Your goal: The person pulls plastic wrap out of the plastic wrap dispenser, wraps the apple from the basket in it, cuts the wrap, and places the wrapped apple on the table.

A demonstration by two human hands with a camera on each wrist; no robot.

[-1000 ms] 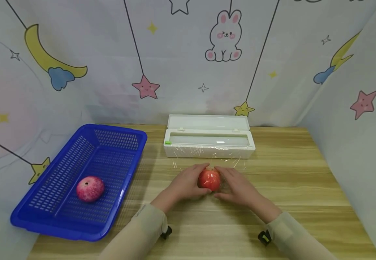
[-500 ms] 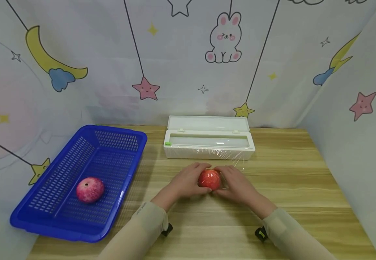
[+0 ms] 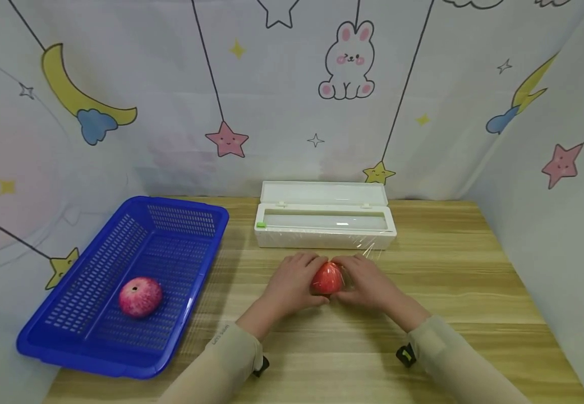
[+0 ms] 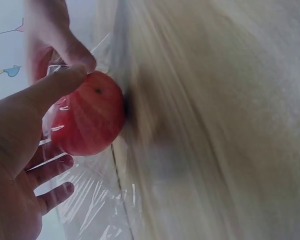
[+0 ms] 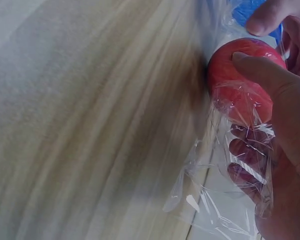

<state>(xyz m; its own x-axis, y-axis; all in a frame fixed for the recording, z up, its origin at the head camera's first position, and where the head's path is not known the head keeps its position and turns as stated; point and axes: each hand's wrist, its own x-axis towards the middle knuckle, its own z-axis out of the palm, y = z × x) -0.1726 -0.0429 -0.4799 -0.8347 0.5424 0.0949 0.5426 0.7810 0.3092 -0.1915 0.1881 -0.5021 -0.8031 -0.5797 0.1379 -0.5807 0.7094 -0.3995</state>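
Observation:
A red apple (image 3: 327, 278) sits on the wooden table between both hands, with clear plastic wrap (image 5: 242, 107) gathered over its side. My left hand (image 3: 294, 283) curves round its left side; in the left wrist view, the thumb lies along the top of the apple (image 4: 92, 117). From the right, my right hand (image 3: 369, 283) holds the fruit, its thumb pressing the apple (image 5: 225, 70) in the right wrist view. Loose film (image 4: 97, 205) hangs past the fingers. Behind the hands stands a white cling film box (image 3: 326, 238), lid raised, with wrap along its front.
A blue plastic basket (image 3: 191, 306) stands on the left of the table, holding a second, pinkish-red apple (image 3: 140, 297). Printed fabric walls (image 3: 292, 112) enclose the table at the back and sides.
The hands have drawn the film in round the apple, which has turned slightly between them. Film that spread widely before the box now shows mostly at its right. The basket stays put.

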